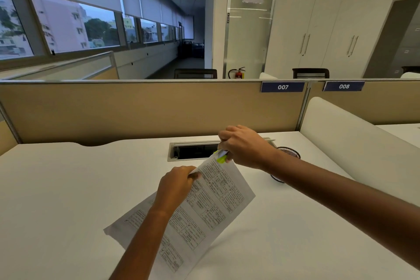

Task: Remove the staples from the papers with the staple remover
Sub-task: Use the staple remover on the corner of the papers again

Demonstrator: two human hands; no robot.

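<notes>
Printed papers [211, 202] lie tilted on the white desk [68, 188], their far corner lifted off the surface. My left hand [176, 185] pinches the papers' upper edge near that corner. My right hand [243, 145] grips a yellow-green staple remover [221, 156], whose tip is at the papers' top corner. Most of the tool is hidden inside my fist, and the staple itself cannot be made out.
A cable slot [193, 150] is cut into the desk just behind the papers. A dark mesh holder [289, 153] stands at the right, partly behind my right forearm. A beige partition [147, 109] closes the desk's far side, and a white divider [354, 143] its right.
</notes>
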